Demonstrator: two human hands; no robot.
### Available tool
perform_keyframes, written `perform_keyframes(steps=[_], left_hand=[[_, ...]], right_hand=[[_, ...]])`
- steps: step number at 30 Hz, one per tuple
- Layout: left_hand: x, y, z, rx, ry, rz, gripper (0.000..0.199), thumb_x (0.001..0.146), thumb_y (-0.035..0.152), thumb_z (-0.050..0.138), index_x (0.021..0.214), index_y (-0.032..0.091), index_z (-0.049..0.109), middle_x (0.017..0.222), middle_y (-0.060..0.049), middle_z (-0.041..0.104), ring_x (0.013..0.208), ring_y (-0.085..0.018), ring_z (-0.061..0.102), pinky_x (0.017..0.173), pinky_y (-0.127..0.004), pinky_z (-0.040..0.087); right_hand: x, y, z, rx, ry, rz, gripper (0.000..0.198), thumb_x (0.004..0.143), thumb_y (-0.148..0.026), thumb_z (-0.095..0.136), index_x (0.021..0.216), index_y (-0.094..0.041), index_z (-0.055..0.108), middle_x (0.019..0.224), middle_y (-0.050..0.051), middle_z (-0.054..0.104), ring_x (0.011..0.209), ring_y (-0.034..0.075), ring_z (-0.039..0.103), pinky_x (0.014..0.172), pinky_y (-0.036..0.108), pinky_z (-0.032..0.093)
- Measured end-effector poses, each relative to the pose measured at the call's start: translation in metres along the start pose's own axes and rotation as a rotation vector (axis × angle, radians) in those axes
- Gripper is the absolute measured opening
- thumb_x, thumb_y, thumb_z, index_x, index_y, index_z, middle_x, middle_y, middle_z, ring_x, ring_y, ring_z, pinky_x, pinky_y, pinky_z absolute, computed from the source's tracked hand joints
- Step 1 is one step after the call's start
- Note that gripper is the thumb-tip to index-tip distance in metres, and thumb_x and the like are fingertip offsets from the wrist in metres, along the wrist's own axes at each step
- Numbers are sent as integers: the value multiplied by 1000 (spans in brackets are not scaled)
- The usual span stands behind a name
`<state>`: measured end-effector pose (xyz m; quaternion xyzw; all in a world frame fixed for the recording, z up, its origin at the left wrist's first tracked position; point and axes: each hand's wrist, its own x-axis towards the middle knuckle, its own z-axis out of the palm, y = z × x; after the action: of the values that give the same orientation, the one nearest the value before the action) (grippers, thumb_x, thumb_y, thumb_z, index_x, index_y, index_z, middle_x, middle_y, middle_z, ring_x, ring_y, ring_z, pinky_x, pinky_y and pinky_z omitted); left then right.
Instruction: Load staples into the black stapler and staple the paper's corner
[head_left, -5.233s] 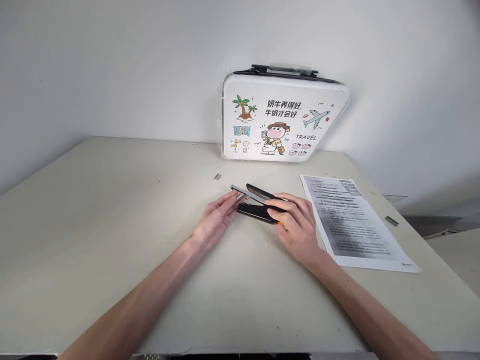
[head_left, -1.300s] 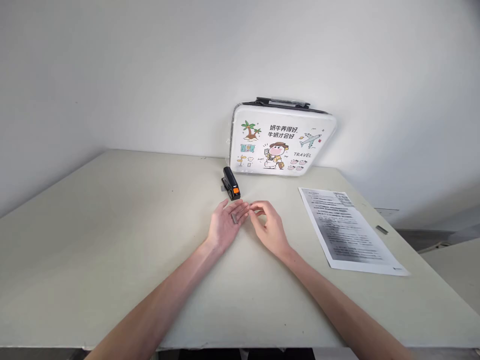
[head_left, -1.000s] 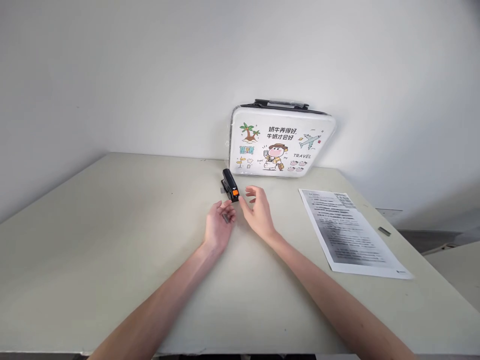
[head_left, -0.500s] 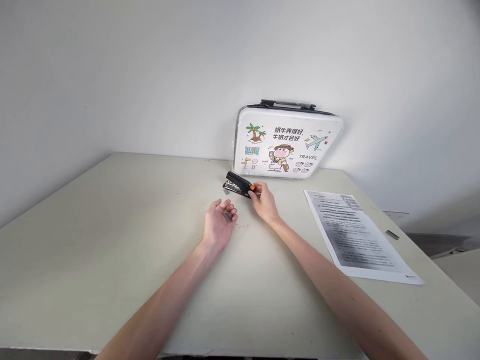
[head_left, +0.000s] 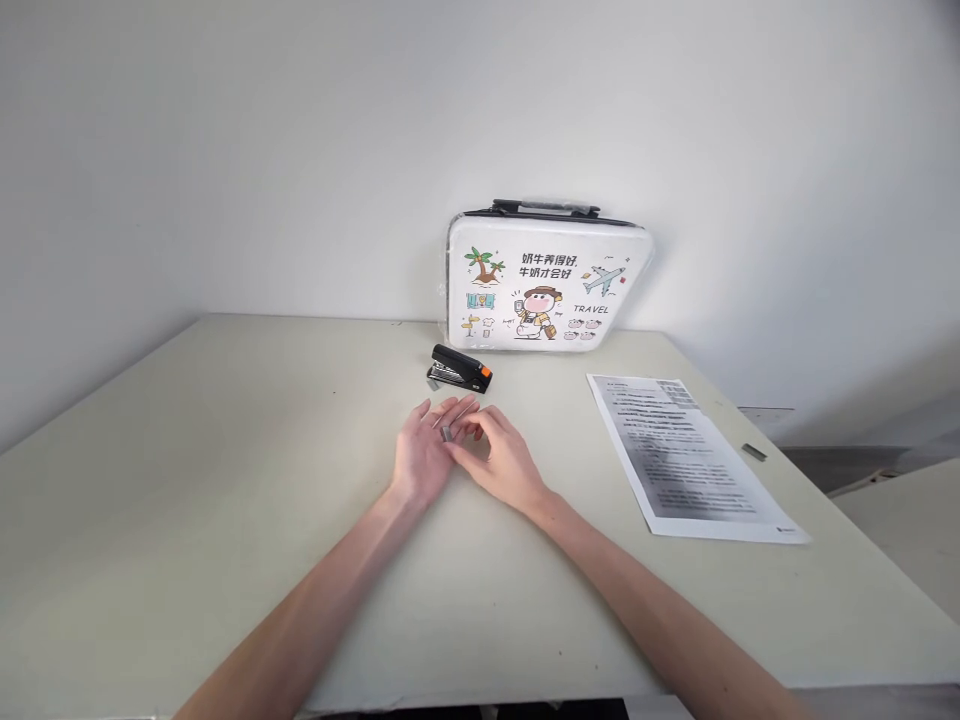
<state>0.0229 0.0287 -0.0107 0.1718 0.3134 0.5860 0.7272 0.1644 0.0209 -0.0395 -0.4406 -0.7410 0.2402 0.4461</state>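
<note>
Two hands meet mid-counter (head_left: 187, 480): left hand (head_left: 421, 455) lies palm up, fingers spread, a small staple strip (head_left: 446, 433) on them; right hand (head_left: 495, 455) pinches at it. Black stapler (head_left: 459, 369) sits just beyond; printed sheet (head_left: 686, 455) rightward.

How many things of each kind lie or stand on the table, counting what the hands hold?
Stapler: 1
Staple strips, one on the left hand at, one by the table edge: 2
Printed sheet: 1
Illustrated case: 1
Total: 5

Blk/orange stapler (head_left: 458, 369), white cartoon case (head_left: 545, 284)
</note>
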Motion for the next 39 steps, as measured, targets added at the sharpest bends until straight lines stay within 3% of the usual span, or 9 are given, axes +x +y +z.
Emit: perform_keyframes(steps=[4,18,22,25,28,34,39], left_hand=[[1,-2,0,49,-77,18,33,104,36,52,103,12,74,131,-19,73,131,-32,64,110,-41,49],[6,-4,1,230,-156,109,27,97,41,64,105,18,76,142,-12,69,144,-33,54,125,-48,35],[8,-4,1,242,-124,162,22,96,38,64,104,20,73,139,-12,70,141,-32,57,125,-49,35],[9,-2,1,231,-90,150,20,95,36,63,99,19,72,131,-13,73,135,-31,62,123,-47,39],[10,-1,2,241,-52,120,21,94,37,65,96,18,72,120,-13,75,125,-29,67,117,-43,45],[10,-1,5,282,-39,110,20,90,36,70,93,16,73,97,-7,71,89,-19,67,85,-31,55],[10,0,8,270,-31,113,17,87,33,73,89,16,71,90,-5,66,80,-16,62,79,-28,54]], right_hand=[[1,1,3,27,-4,15,12,94,-30,69,104,-26,66,105,4,67,94,21,68,89,38,57],[8,13,6,50,16,100,5,96,-28,66,98,-25,69,98,3,69,84,19,70,80,35,56],[11,13,-12,97,69,90,9,98,-31,65,100,-25,71,100,4,71,84,18,70,76,33,56],[3,17,-55,32,137,63,15,99,-36,63,103,-25,72,104,6,73,85,19,69,79,34,56],[-18,33,-120,-137,206,100,21,100,-40,60,107,-24,72,106,7,75,86,20,69,81,36,57],[-86,89,-256,-571,356,349,41,99,-55,54,107,-21,75,110,13,76,81,23,69,81,40,56],[-127,135,-324,-854,325,570,42,99,-51,49,104,-20,76,109,14,76,92,28,71,83,41,54]])
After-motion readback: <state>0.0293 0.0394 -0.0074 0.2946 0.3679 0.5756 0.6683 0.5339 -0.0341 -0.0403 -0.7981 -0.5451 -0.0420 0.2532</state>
